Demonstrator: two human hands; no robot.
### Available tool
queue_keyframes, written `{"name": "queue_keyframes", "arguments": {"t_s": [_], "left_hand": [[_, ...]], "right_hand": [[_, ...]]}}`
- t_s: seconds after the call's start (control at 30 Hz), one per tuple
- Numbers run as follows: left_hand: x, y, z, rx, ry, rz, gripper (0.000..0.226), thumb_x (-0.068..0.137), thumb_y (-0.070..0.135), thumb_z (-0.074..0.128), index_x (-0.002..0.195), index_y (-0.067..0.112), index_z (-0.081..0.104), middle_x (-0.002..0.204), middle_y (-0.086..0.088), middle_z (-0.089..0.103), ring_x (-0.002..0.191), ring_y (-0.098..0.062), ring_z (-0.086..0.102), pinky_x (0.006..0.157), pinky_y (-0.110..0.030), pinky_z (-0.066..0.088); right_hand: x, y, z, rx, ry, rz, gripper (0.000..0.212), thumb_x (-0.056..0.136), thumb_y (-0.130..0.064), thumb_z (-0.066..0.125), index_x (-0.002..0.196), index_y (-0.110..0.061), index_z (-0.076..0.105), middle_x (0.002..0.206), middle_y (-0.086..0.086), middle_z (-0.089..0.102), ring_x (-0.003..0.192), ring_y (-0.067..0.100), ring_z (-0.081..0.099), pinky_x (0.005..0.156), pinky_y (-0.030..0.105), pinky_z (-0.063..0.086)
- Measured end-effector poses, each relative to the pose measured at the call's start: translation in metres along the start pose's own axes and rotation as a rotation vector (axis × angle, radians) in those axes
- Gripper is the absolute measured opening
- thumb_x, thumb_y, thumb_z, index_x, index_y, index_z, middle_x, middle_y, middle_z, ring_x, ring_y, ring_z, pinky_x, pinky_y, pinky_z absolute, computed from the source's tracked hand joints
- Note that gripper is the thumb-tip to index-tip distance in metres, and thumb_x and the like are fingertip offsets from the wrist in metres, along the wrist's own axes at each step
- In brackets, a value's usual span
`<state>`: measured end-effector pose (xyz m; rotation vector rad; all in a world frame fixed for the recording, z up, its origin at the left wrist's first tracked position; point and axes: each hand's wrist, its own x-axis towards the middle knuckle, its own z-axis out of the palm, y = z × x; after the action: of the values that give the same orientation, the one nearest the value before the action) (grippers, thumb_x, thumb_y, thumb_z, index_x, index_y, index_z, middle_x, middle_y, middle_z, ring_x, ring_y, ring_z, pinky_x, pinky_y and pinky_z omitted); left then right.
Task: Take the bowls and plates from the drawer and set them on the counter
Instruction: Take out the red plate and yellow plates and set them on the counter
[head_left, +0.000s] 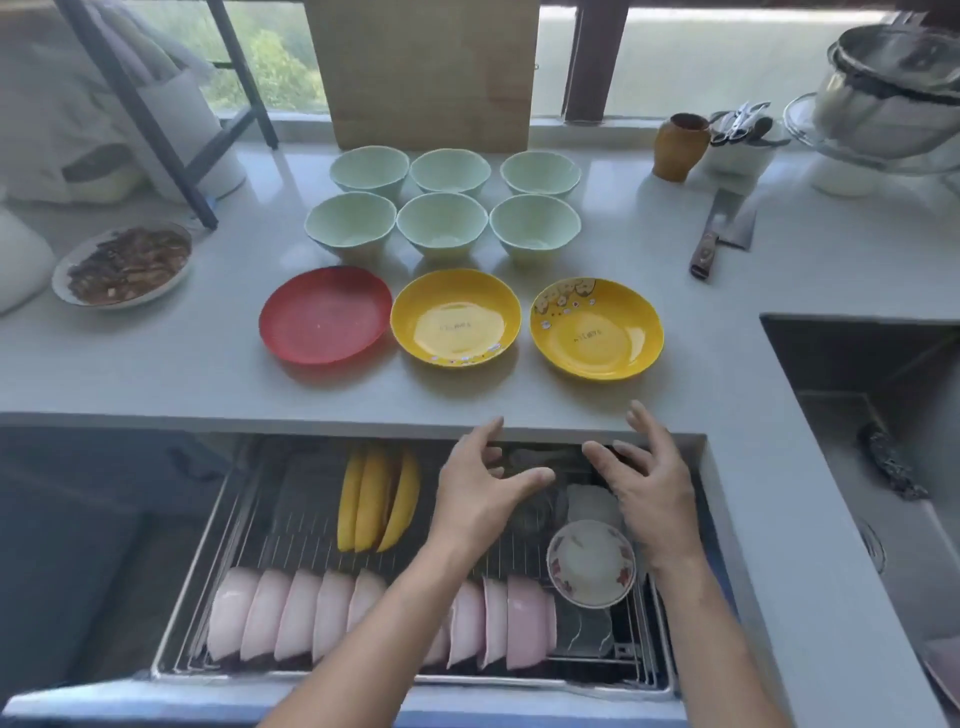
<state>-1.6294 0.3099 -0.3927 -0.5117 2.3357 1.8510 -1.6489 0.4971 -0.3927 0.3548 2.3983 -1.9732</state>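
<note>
You are reaching both hands, left (485, 480) and right (647, 478), fingers spread and holding nothing, into the drawer (208, 545); be taking the floral bowl (590, 564) by its rim; be lifting it straight up off the rack.

Both hands (left (483, 483), right (644, 483)) reach forward; fingers spread, empty.

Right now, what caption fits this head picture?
Both open hands, left and right, reach into the dish drawer below bowls.
</note>
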Motion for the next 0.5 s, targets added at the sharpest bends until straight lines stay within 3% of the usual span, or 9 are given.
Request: {"name": "queue_keyframes", "arguments": {"t_s": [0.13, 0.3, 0.5], "left_hand": [[-0.08, -0.043, -0.051, -0.023, -0.011, -0.011, 0.083, 0.072, 0.03, 0.095, 0.146, 0.031, 0.058, 0.137, 0.011, 0.064, 0.116, -0.001, 0.064, 0.095, -0.02, 0.055], [-0.179, -0.088, -0.106, -0.056, -0.062, -0.037, 0.073, 0.071, 0.024, 0.096, 0.136, 0.035, 0.064, 0.12, 0.012, 0.072, 0.111, -0.001, 0.069, 0.094, -0.02, 0.058], [-0.264, -0.158, -0.134, -0.016, -0.076, -0.176, 0.051, 0.073, 0.032, 0.094, 0.119, 0.039, 0.073, 0.109, 0.011, 0.078, 0.096, 0.004, 0.073, 0.086, -0.019, 0.059]], "right_hand": [[-0.093, 0.008, 0.032, 0.014, -0.046, 0.015, 0.075, 0.083, -0.025, 0.085, 0.15, -0.027, 0.053, 0.147, -0.007, 0.057, 0.128, 0.012, 0.061, 0.105, 0.026, 0.049], [-0.206, 0.02, 0.066, 0.035, -0.051, 0.048, 0.073, 0.08, -0.03, 0.086, 0.146, -0.033, 0.055, 0.142, -0.01, 0.061, 0.129, 0.008, 0.06, 0.11, 0.03, 0.049], [-0.319, 0.057, 0.091, 0.026, 0.053, 0.174, 0.048, 0.083, -0.021, 0.086, 0.127, -0.032, 0.07, 0.115, -0.013, 0.074, 0.1, 0.005, 0.074, 0.092, 0.027, 0.057]]}}
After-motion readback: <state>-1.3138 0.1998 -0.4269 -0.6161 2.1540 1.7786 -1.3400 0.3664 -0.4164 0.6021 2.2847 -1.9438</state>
